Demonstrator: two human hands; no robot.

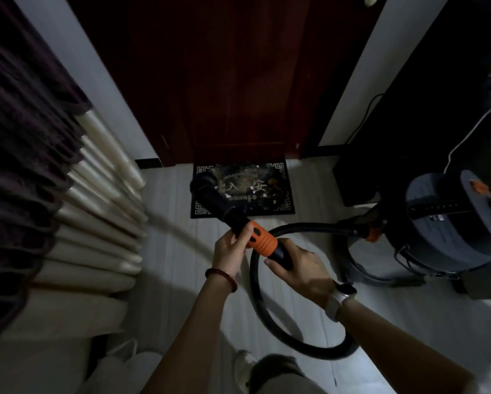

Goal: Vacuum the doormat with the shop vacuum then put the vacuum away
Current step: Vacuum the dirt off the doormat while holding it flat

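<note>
A dark doormat (269,191) with a pale border pattern and gold lettering lies on the floor before a brown door. The black vacuum nozzle (210,191) rests on the mat's left part. My left hand (230,248) grips the wand just ahead of its orange collar (262,241). My right hand (298,268) holds the black hose end behind the collar. The black hose (269,314) loops down near my feet and runs back to the grey shop vacuum (449,226) at the right.
The brown door (238,81) stands shut behind the mat. Dark and cream curtains (67,194) hang at the left. A dark cabinet (426,95) and cables stand at the right, behind the vacuum. My shoes (244,368) show at the bottom on the pale floor.
</note>
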